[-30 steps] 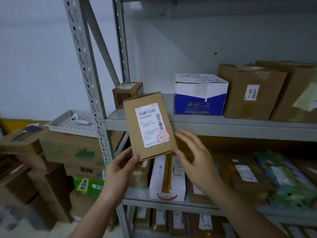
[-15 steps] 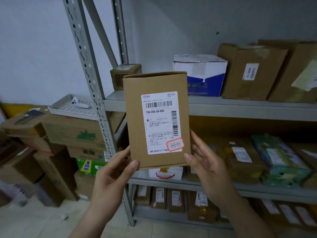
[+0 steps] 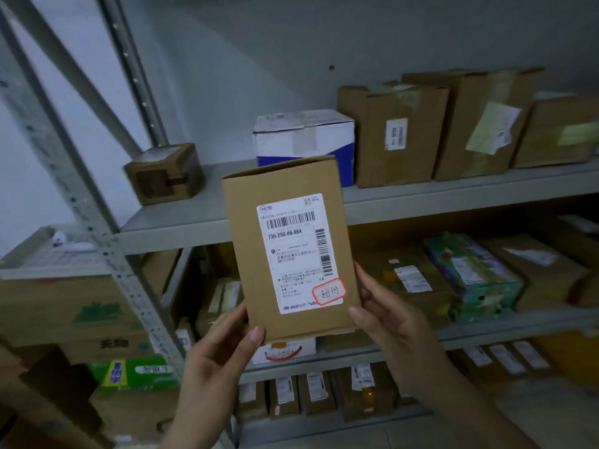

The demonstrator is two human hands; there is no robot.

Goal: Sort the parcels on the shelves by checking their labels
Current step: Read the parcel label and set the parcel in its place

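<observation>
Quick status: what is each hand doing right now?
Left hand: grips the labelled parcel at its lower left corner, thumb on the front.
Right hand: grips the same parcel at its lower right edge.

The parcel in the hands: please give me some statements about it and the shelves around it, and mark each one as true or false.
1. The left hand and the right hand both hold the brown parcel at its lower part. True.
2. The label on the parcel faces away from the camera. False: it faces the camera, and the number 730-250-08-864 can be read.
3. A red-outlined mark sits at the lower right corner of the label. True.
4. The blue and white box stands on the floor. False: it stands on the upper shelf, behind the parcel.
</observation>
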